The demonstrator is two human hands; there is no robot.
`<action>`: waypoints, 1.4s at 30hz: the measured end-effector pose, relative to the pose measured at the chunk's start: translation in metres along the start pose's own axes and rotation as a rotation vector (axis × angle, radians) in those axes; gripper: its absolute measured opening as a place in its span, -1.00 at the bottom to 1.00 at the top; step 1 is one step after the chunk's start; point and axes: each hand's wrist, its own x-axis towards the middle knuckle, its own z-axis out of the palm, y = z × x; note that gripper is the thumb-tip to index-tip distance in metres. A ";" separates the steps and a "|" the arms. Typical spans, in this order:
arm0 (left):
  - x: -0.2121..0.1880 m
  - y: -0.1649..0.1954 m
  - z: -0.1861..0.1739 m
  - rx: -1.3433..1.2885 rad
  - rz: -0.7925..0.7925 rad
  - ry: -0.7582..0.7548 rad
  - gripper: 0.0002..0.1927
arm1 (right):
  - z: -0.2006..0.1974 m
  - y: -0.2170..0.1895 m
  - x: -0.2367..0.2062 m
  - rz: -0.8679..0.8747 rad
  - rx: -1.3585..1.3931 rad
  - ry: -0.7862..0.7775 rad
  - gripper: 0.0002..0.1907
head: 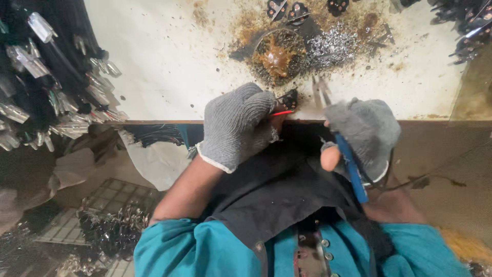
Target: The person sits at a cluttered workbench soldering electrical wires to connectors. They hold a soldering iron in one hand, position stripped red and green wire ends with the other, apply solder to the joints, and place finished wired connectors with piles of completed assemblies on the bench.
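Soldering work at the near edge of the white table [169, 66]. Left hand [237, 125], in a grey knit glove, curled shut around a small dark connector piece [288, 99] with a thin red wire [282, 113] poking out beside it, all held right at the table's lip. Right hand [363, 136], also gloved but with bare fingertips, closed around a blue-handled tool [352, 169], the handle slanting down toward the lap; working tip hidden, so impossible to tell where it meets the piece.

Worth bracing the left wrist on the table edge to keep the piece from wobbling. Better to bring the tool in slowly and lightly, given how small the piece looks. Sensible to keep the red wire free of the glove's weave.

Just beyond the hands, a round brown-crusted pot [277, 56] amid silvery flecks and stains. Off to the left, a heap of black cables with clear plugs [46, 82]. Below, dark cloth [277, 195] over the lap.
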 end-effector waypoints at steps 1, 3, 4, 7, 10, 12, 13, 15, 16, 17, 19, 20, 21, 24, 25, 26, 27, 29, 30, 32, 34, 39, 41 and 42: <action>0.001 0.000 0.000 0.005 -0.008 -0.004 -0.79 | 0.003 0.009 -0.003 -0.045 -0.014 -0.008 -0.47; 0.004 -0.001 0.000 0.024 0.008 -0.023 -0.74 | 0.008 0.026 -0.012 -0.130 -0.039 -0.024 -0.50; 0.005 -0.001 0.001 0.031 0.012 -0.038 -0.72 | 0.011 0.033 -0.018 -0.166 -0.048 -0.034 -0.52; 0.009 0.000 0.005 0.080 -0.015 -0.053 -0.73 | 0.020 0.047 -0.037 -0.097 -0.002 -0.092 -0.68; 0.011 0.001 0.009 0.088 -0.008 -0.034 -0.73 | 0.027 0.059 -0.048 -0.218 -0.091 -0.010 -0.74; 0.011 0.002 0.012 0.137 -0.014 -0.025 -0.74 | 0.029 0.066 -0.050 -0.272 -0.121 -0.044 -0.78; 0.010 0.002 0.012 0.160 -0.018 -0.019 -0.74 | 0.030 0.068 -0.049 -0.300 -0.136 -0.062 -0.80; 0.009 0.001 0.013 0.138 0.001 -0.015 -0.74 | 0.031 0.069 -0.046 -0.323 -0.186 -0.082 -0.83; 0.008 0.001 0.013 0.127 0.011 -0.012 -0.73 | 0.030 0.069 -0.045 -0.336 -0.211 -0.091 -0.84; 0.008 0.000 0.013 0.126 0.012 -0.008 -0.74 | 0.030 0.067 -0.043 -0.301 -0.220 -0.122 -0.83; 0.006 -0.001 0.013 0.126 0.011 0.002 -0.74 | 0.030 0.064 -0.041 -0.264 -0.234 -0.167 -0.81; 0.006 -0.002 0.013 0.117 0.016 0.005 -0.73 | 0.029 0.062 -0.041 -0.262 -0.244 -0.186 -0.81; 0.005 -0.003 0.012 0.107 0.022 0.005 -0.72 | 0.030 0.060 -0.040 -0.256 -0.253 -0.207 -0.80; 0.005 -0.006 0.011 0.104 0.024 0.014 -0.72 | 0.031 0.060 -0.037 -0.244 -0.285 -0.304 -0.78; 0.006 -0.006 0.011 0.109 0.022 0.020 -0.72 | 0.032 0.059 -0.036 -0.237 -0.296 -0.351 -0.77; 0.007 -0.007 0.011 0.099 0.025 0.016 -0.71 | 0.032 0.060 -0.034 -0.221 -0.305 -0.415 -0.76; 0.007 -0.008 0.010 0.086 0.031 0.010 -0.69 | 0.031 0.060 -0.032 -0.214 -0.317 -0.474 -0.75; 0.009 -0.008 0.009 0.084 0.045 0.009 -0.69 | 0.031 0.060 -0.029 -0.210 -0.328 -0.518 -0.73; 0.009 -0.007 0.009 0.094 0.044 0.012 -0.71 | 0.031 0.059 -0.027 -0.212 -0.321 -0.504 -0.72; 0.009 -0.006 0.009 0.103 0.043 0.032 -0.73 | 0.030 0.055 -0.024 -0.218 -0.305 -0.444 -0.72; 0.008 -0.005 0.008 0.097 0.045 0.061 -0.74 | 0.030 0.052 -0.023 -0.223 -0.300 -0.377 -0.73; 0.006 -0.007 0.007 0.096 0.055 0.051 -0.71 | 0.031 0.058 -0.029 -0.170 -0.331 -0.496 -0.67; 0.005 -0.007 0.008 0.099 0.062 0.060 -0.72 | 0.034 0.063 -0.034 -0.190 -0.329 -0.469 -0.69; 0.005 -0.007 0.008 0.093 0.065 0.060 -0.72 | 0.036 0.064 -0.036 -0.220 -0.320 -0.430 -0.69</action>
